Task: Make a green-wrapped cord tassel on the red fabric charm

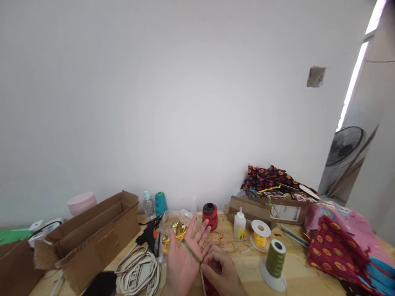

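Observation:
My left hand (pixel 184 259) is held flat, palm up, fingers spread, low in the middle of the view. An olive-green cord (pixel 190 250) lies stretched across its palm. My right hand (pixel 220 271) sits just right of it with fingertips pinched on the near end of that cord, next to a thin pale stick (pixel 203 283). Behind the hands lie a black hot-glue gun (pixel 151 235), a clear bag with gold pieces (pixel 175 228) and loose red thread (pixel 224 242) on the wooden table (pixel 247 267).
An open cardboard box (pixel 92 238) stands left, with white cut-out shapes (pixel 138 273) in front. A red spool (pixel 210 216), glue bottle (pixel 239 225), yellow ribbon reel (pixel 261 235) and olive thread cone (pixel 274 261) stand right. Patterned fabric (pixel 342 242) is piled at far right.

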A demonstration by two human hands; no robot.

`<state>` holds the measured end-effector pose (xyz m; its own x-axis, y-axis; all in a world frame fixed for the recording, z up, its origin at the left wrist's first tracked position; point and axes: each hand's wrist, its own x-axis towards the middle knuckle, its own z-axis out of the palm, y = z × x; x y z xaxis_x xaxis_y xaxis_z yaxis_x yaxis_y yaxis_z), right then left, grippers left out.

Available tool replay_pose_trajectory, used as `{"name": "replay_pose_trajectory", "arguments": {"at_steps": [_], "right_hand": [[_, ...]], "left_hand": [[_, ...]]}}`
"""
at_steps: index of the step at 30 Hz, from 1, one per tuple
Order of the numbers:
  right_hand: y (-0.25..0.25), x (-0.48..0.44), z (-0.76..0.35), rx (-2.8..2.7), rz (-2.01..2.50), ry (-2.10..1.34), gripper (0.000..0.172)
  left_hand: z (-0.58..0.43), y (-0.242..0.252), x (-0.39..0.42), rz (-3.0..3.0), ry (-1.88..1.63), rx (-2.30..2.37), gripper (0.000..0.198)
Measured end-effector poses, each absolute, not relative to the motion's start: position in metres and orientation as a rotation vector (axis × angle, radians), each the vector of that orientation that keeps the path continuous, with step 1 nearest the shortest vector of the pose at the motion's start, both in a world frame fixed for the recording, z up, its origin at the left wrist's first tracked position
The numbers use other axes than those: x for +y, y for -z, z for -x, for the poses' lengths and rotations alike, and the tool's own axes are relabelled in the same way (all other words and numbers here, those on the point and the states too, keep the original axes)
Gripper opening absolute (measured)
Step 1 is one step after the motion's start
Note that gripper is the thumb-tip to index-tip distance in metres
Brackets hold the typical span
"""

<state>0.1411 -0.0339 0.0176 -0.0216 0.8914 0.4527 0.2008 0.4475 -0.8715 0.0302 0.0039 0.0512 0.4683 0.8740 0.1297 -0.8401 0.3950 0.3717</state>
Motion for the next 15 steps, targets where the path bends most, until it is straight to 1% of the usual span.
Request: {"name": "replay_pose_trajectory", "arguments": {"at_steps": [8,11,13,15], "right_hand": [[-0.003,-0.030,-0.139,-1.547,1.018,-0.790,0.009],[0.000,-0.026,-0.140,-1.502,1.083,-0.740,0.009],[-0.001,-0.024,-0.142,-1.455,1.126,-0.695,0.014],[-0.003,-0.023,-0.146,-1.425,1.164,-0.647,0.025]], "left_hand": [[-0.022,-0.047,0.005,-0.422,-1.019,-0.074,0.077],[-0.021,-0.047,0.005,-0.443,-1.019,-0.113,0.075],[-0.020,-0.047,0.005,-0.469,-1.020,-0.154,0.074],[-0.019,-0.048,0.007,-0.501,-1.014,-0.196,0.074]]}}
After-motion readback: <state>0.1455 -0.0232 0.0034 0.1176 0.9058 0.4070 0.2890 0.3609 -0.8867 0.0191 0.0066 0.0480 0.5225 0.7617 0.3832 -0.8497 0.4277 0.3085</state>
